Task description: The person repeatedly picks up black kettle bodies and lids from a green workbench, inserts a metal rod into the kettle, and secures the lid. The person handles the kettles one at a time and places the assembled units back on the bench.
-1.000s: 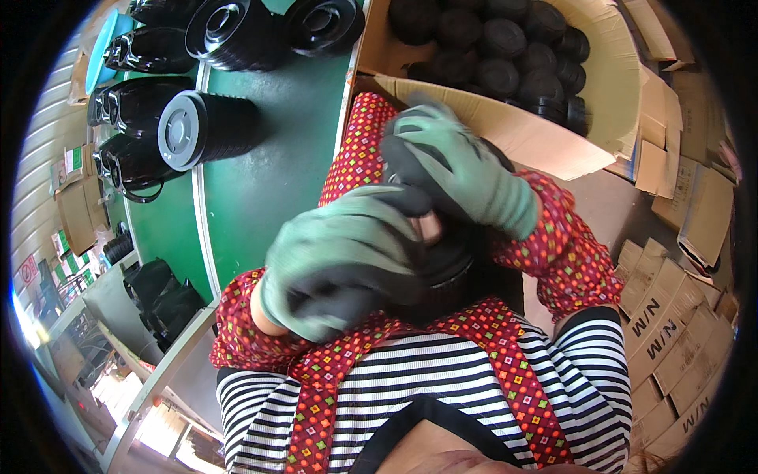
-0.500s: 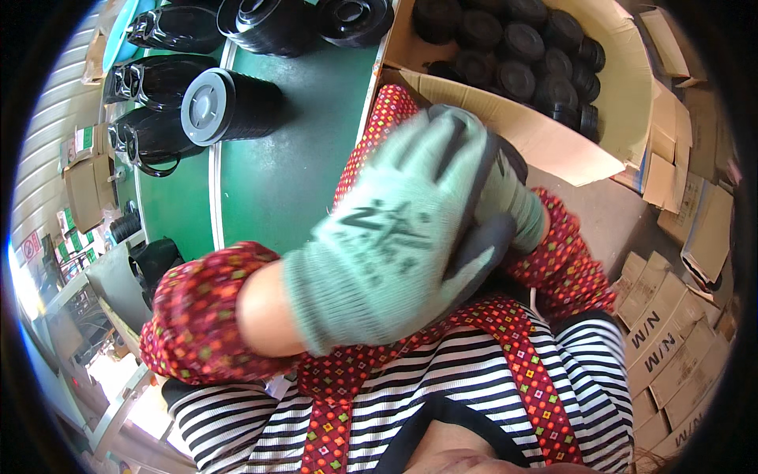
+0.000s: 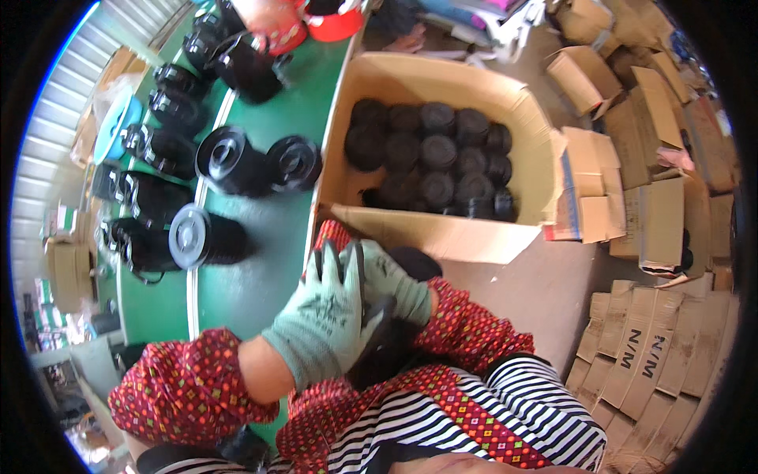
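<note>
My left hand (image 3: pixel 320 320), in a pale green glove with dark fingertips, lies across the middle with its fingers bent over the front of my right hand. The right hand (image 3: pixel 403 292), gloved alike, comes in from the right. Between and below them is a black plastic item (image 3: pixel 387 347); the gloves hide most of it, so its kind does not show. Both hands appear closed on it. On the green table (image 3: pixel 260 276) to the left lies a black container (image 3: pixel 229 241) with a grey round lid (image 3: pixel 188 237). Red patterned cloth (image 3: pixel 335 231) shows just beyond my left fingertips.
An open cardboard box (image 3: pixel 442 233) past my hands holds several round black pieces (image 3: pixel 438 150). Glossy black pitchers (image 3: pixel 146 246) and round black parts (image 3: pixel 294 162) stand on the table. Red containers (image 3: pixel 332 24) sit at its far end. Flattened cartons (image 3: pixel 632 355) are stacked at right.
My view has tilted up and drawn back, so more of the table, box and floor shows. Both hands stay together and appear smaller and lower in the picture.
</note>
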{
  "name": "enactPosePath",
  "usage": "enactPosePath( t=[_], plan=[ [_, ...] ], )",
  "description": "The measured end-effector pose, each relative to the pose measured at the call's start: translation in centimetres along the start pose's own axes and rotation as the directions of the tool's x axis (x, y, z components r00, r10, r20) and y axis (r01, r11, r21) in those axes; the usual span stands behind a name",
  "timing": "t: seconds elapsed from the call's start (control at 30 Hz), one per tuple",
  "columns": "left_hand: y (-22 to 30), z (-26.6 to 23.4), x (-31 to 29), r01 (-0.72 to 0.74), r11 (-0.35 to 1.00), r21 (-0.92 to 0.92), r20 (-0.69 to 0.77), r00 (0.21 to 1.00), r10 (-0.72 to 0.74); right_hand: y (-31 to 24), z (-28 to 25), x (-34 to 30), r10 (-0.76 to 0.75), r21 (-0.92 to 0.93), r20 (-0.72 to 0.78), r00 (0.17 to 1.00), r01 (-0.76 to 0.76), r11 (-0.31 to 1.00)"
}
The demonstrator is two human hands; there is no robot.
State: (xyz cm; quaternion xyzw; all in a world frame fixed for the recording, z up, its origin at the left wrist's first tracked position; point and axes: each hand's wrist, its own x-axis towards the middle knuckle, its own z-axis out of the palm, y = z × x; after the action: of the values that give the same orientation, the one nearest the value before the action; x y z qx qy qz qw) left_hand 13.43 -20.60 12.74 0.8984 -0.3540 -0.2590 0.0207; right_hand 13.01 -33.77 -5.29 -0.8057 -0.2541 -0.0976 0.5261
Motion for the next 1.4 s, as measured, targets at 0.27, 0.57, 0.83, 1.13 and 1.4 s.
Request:
enactPosePath(
  t=[0.27, 0.57, 0.83, 1.13, 1.4],
  plan=[
    [-1.9, -0.4, -1.6, 0.284, 0.912, -0.296, 0.102, 0.959, -0.266, -2.9, -1.0, 0.3, 0.087, -0.112, 0.096, 0.992, -0.076, 0.991],
    [-7.0, -0.1, 0.2, 0.174, 0.808, -0.563, 0.22, 0.974, -0.056, -4.5, -4.6, 1.3, 0.174, -0.205, 0.117, 0.978, -0.148, 0.967],
    [-11.1, 3.3, 2.8, -0.217, 0.726, -0.652, -0.008, 0.96, 0.279, -6.4, -9.1, 3.0, 0.381, -0.36, 0.427, 0.82, -0.232, 0.904],
    [-13.7, 8.7, 6.0, -0.518, 0.69, -0.505, -0.3, 0.855, 0.423, -9.4, -8.4, 4.2, 0.538, -0.671, 0.388, 0.748, -0.171, 0.721],
    [-11.1, 4.7, 4.0, -0.4, 0.842, -0.362, -0.129, 0.916, 0.379, -10.5, -8.6, 4.7, 0.526, -0.629, 0.431, 0.733, -0.174, 0.757]
  ],
)
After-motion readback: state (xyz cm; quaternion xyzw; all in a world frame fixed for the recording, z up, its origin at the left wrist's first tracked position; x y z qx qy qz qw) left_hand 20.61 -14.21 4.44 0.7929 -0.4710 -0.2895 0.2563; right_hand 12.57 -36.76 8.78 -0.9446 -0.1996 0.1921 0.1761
